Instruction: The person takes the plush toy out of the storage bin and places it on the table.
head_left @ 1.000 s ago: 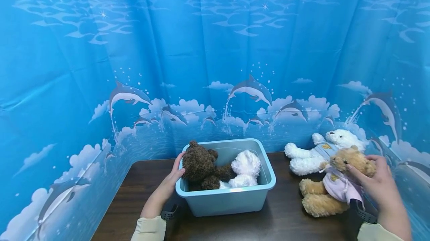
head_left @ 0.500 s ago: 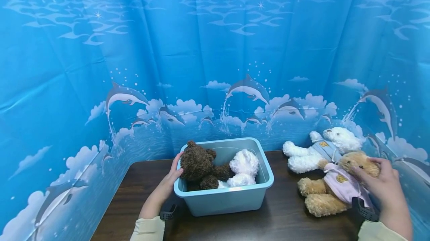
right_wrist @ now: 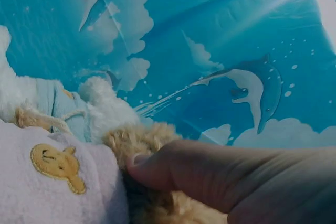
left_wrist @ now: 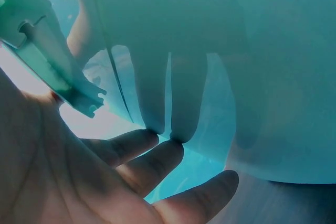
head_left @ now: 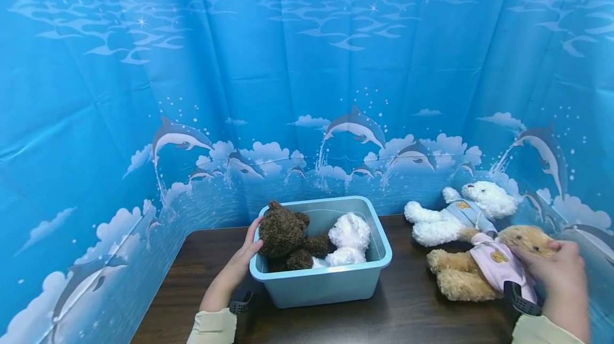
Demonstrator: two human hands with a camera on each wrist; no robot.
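Two hands work at the counter [head_left: 403, 317]. The left hand [head_left: 242, 264] rests open-fingered against the blue bin [head_left: 331, 282]. The right hand [head_left: 556, 274] grips the tan teddy bear [head_left: 479, 274].

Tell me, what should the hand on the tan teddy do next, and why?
Probably close the right hand firmly round the tan teddy and lift it toward the blue bin. That hand already grips the teddy near its head, two bears already sit in the bin, and the left hand rests on the bin's rim.
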